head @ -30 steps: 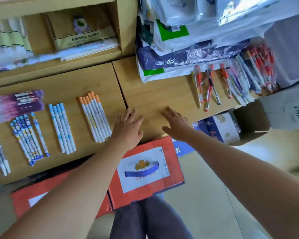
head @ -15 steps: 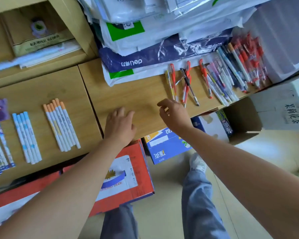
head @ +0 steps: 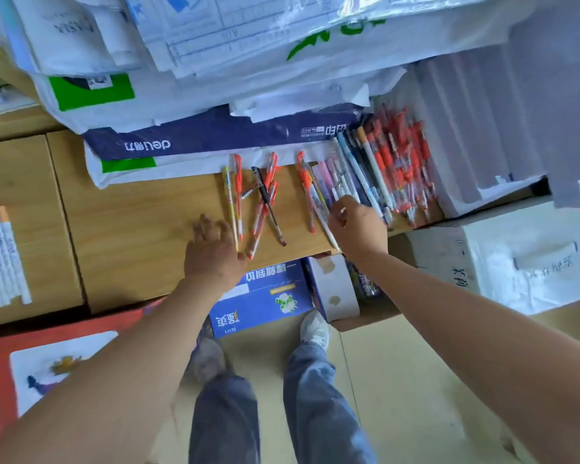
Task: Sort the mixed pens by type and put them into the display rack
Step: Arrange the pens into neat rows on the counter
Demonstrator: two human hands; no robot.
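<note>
Head view: left hand (head: 211, 252) lies flat, fingers spread, on the wooden surface (head: 131, 222) near its front edge, just beside loose red pens (head: 265, 202). Right hand (head: 357, 229) curls its fingers over the mixed pens (head: 392, 169) heaped at the surface's right end; whether it grips one cannot be told. Bare wood stretches left toward orange-capped pens (head: 0, 252). Paper packs (head: 215, 135) crowd the back edge.

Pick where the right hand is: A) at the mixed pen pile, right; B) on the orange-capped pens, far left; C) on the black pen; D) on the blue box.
A: the right hand curls its fingers down among the mixed pen pile, apart from the black pen.
</note>
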